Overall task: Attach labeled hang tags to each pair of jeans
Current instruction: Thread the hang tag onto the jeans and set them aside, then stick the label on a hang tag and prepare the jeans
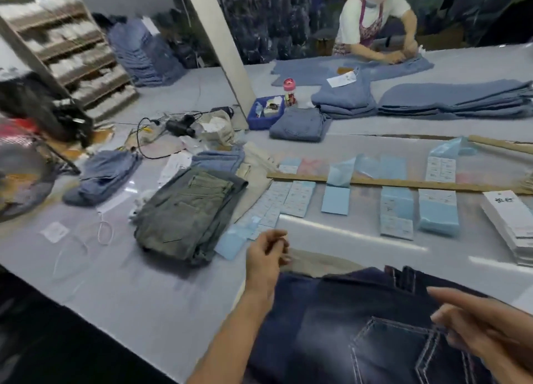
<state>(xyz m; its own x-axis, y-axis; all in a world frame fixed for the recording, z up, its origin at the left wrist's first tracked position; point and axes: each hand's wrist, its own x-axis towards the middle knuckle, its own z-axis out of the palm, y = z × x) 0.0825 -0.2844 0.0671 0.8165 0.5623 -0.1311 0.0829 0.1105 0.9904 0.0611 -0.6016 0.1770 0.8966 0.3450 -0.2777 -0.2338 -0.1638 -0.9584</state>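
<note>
Dark jeans (360, 326): nearest the camera, spread flat on the grey table (144, 297), back pocket stitching facing up, waistband toward the table's middle.
Right hand (484, 334): lies over the back pocket area of the dark jeans, fingers straight and close together, pointing left; whether they press the cloth is unclear.
Left hand (266, 256): raised just past the waistband, fingers loosely curled with thumb near the fingertips; motion blur hides whether anything is pinched.
Hang tags (513, 225): white stack at the table's right edge, well apart from both hands.
Label sheets (396, 213): blue-backed sticker sheets in a row beyond the dark jeans, beside a long wooden ruler (403, 183).
Olive jeans (187, 216): folded, left of the label sheets.
Light blue jeans (455, 100): folded stacks at the far side.
Blue tray (265, 112): next to a red-capped bottle (290, 92).
Other person (375, 22): across the table, hands on a spread pair of jeans.
</note>
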